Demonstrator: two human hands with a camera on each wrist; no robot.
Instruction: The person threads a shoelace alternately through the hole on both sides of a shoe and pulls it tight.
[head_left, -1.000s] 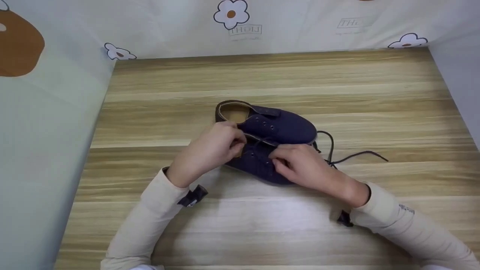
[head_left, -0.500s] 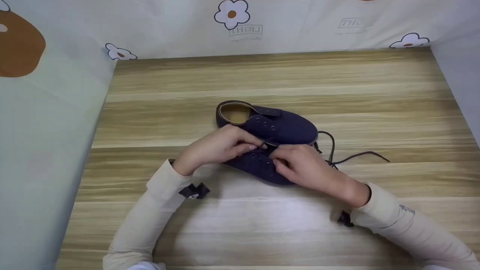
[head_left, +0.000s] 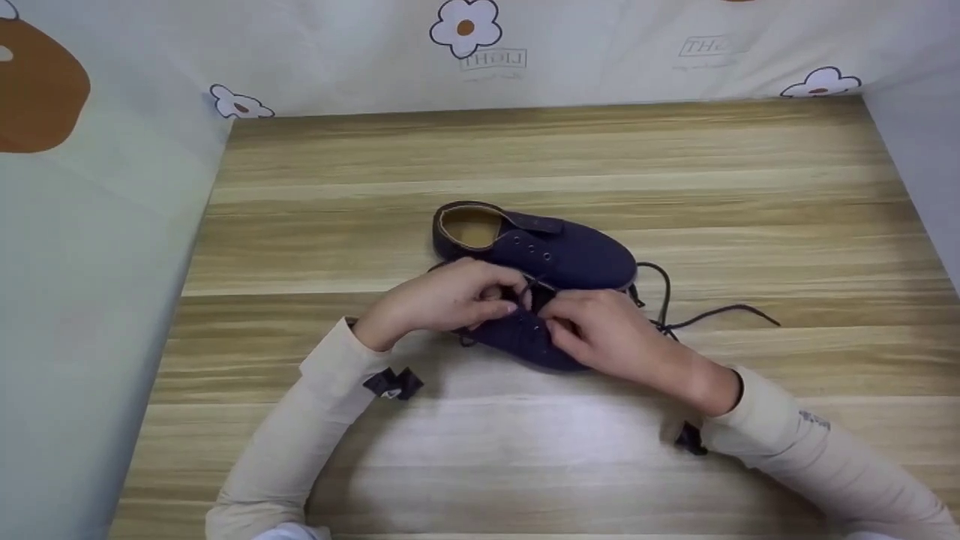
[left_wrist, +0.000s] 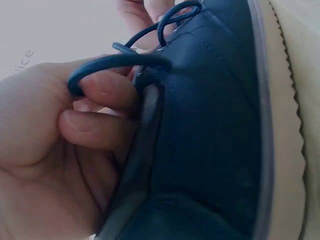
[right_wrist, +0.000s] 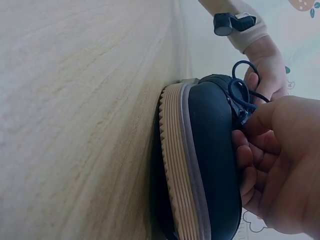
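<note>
As the head view is showing, near shoe (head_left: 525, 346) is sitting well inside bench (head_left: 300, 172) edges, far shoe (head_left: 585, 251) crowding it. Left wrist: left hand (left_wrist: 55, 145) is holding a lace (left_wrist: 120, 61). Right wrist: right hand (right_wrist: 285, 160) is gripping near shoe's upper.

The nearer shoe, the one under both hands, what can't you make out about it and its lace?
Nearer shoe, foot opening: head view, covered by the left hand.
Toe tip: head view, behind the right hand.
Heel end: left wrist view, cut off by the lower edge.
Lace, past its loop: left wrist view, hidden by the left hand.
</note>
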